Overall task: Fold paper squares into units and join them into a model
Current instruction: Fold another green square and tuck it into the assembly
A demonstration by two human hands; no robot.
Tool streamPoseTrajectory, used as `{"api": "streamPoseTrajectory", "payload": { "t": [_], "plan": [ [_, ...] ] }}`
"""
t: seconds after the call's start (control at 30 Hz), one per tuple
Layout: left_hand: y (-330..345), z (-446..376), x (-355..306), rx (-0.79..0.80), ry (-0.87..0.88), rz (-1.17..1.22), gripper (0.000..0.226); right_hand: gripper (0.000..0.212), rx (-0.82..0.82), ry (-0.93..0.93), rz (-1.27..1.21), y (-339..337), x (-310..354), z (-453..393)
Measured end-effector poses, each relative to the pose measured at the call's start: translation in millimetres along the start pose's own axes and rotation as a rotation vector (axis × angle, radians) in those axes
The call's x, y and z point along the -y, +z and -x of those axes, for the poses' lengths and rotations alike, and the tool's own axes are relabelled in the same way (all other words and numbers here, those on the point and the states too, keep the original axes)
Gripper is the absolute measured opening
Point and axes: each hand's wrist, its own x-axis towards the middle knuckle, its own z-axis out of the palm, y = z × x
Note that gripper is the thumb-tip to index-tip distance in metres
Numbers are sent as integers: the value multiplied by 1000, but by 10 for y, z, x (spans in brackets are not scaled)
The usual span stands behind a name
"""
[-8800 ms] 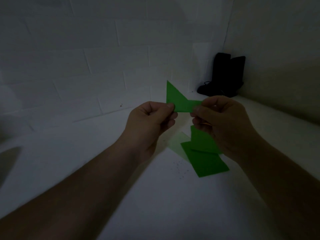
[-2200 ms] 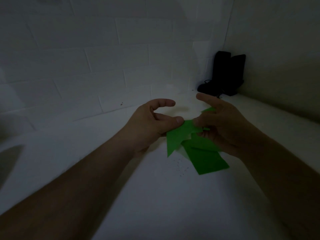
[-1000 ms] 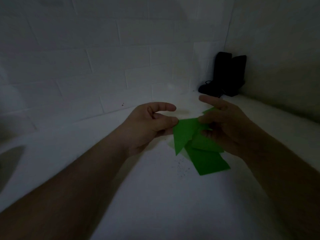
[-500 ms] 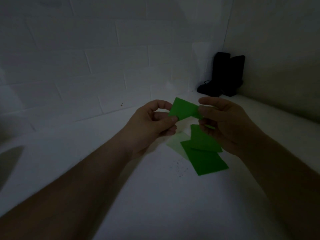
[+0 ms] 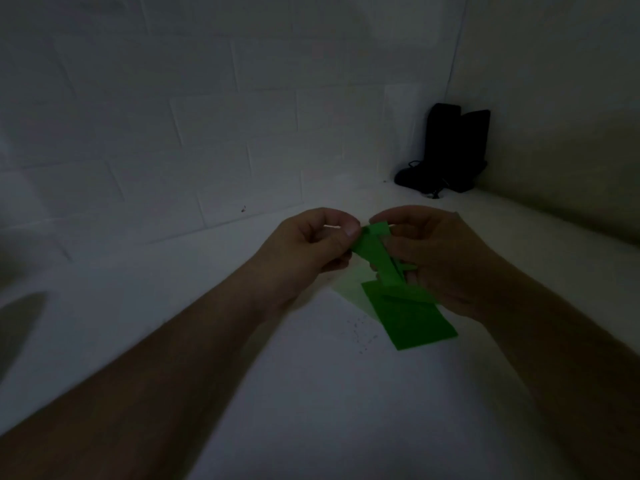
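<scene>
Left hand (image 5: 311,242) pinching top corner of folded green paper unit (image 5: 375,252), right hand (image 5: 433,254) gripping its other side, held above green paper squares (image 5: 412,320) lying on white surface (image 5: 277,393), black boots (image 5: 450,150) in corner.

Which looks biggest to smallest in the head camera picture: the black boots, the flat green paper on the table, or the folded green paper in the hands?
1. Pair of black boots, though farther away.
2. Flat green paper sheets on the white table, partly covered.
3. Folded green paper unit pinched by the left hand and right hand; partly hidden, so 2 versus 3 is unsure.
</scene>
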Motion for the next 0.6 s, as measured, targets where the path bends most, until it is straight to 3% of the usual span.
{"api": "streamPoseTrajectory", "payload": {
  "t": [0.1, 0.27, 0.4, 0.6],
  "plan": [
    [31, -2, -3, 19, -11, 25, 32, 30, 64, 35, 89, 39, -31, 15],
    [81, 25, 1, 39, -10, 67, 7, 34, 95, 51, 205, 94, -46, 28],
    [68, 21, 9, 66, -17, 68, 28, 33, 84, 38, 229, 117, -1, 58],
    [33, 32, -36, 28, -86, 108, 25, 28, 91, 72, 103, 87, 34, 82]
  ]
}}
